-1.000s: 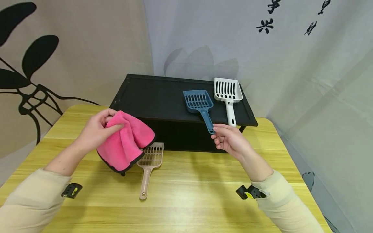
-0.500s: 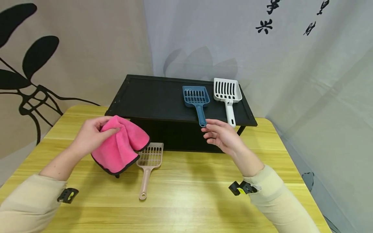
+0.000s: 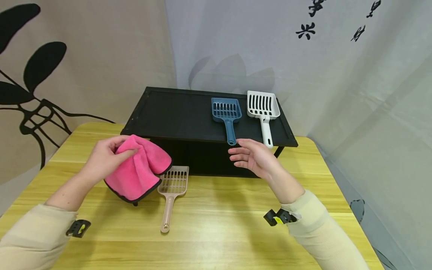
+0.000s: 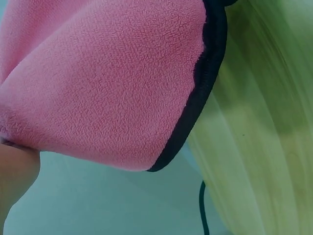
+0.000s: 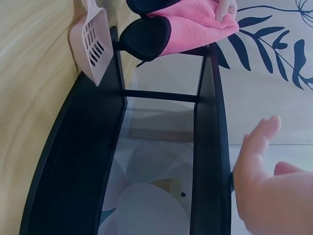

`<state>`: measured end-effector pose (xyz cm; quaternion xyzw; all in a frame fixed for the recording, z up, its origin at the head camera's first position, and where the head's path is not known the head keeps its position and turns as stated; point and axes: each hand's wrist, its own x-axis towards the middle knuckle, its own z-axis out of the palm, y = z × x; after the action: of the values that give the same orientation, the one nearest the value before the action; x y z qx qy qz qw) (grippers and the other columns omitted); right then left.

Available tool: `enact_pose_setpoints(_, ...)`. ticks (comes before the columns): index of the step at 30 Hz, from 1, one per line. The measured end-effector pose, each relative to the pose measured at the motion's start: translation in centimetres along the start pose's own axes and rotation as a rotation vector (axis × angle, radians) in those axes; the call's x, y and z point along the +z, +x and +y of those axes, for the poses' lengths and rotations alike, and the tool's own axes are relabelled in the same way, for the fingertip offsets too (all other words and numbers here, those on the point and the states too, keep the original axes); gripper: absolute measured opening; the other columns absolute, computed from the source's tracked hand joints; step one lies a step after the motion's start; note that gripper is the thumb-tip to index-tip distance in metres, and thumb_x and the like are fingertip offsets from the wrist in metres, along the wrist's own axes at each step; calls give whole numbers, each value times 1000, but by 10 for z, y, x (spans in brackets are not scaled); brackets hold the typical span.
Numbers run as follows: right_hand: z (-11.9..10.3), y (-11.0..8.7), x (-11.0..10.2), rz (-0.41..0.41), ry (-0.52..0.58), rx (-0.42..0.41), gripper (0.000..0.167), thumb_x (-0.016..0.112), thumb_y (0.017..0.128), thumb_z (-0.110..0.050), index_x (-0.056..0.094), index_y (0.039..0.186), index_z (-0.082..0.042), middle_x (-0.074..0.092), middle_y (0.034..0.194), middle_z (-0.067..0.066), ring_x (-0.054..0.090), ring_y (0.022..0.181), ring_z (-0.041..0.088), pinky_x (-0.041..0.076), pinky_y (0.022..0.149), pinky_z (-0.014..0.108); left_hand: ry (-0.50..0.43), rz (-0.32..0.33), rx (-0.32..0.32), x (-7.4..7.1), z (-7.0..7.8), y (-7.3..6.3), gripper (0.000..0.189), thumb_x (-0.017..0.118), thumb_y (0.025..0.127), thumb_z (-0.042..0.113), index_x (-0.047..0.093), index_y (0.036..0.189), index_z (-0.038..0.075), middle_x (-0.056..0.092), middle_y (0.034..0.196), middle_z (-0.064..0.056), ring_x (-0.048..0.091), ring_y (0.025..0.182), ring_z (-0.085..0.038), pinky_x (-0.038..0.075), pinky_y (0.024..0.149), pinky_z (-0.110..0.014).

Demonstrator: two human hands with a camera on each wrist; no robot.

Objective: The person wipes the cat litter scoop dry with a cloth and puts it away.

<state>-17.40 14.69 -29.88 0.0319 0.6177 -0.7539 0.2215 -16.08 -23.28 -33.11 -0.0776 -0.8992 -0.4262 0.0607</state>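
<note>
My left hand [image 3: 104, 157] pinches a pink plush cloth [image 3: 138, 178] with black edging, held above the table's left side. In the right wrist view, two dark rounded panels like sunglass lenses [image 5: 145, 38] show at the cloth; a small black tip pokes out beneath it in the head view. A blue slotted litter scoop [image 3: 230, 129] lies on the black stand, its handle toward me. Beside that handle's end is my right hand [image 3: 260, 159], fingers loosely extended and holding nothing. A white litter scoop [image 3: 266, 129] lies to the right of the blue one.
The low black stand [image 3: 179, 112] spans the back of the wooden table [image 3: 216, 232]. A beige litter scoop [image 3: 167, 210] lies on the table before it, its head partly behind the cloth. A pale curtain [image 3: 216, 41] hangs behind.
The blue scoop has swung straighter and settled farther back on the stand. My right hand has moved left and let go of its handle. The cloth has shifted slightly left and down.
</note>
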Motion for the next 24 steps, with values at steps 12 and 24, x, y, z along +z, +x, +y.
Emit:
enact_pose_setpoints(12,-1,0,0,29,62,-13,49,32,102,-21,22,144,1,62,92,1,63,81,12,53,75,23,1,18,11,0,-7,1,34,65,88,25,61,116,6,56,80,26,50,66,-1,43,54,-16)
enact_pose_setpoints(24,-1,7,11,-27,86,-78,49,32,102,-20,20,145,-1,33,147,23,58,107,20,51,90,30,0,20,3,-1,-10,0,35,65,88,23,61,117,5,56,81,28,51,66,0,44,56,-14)
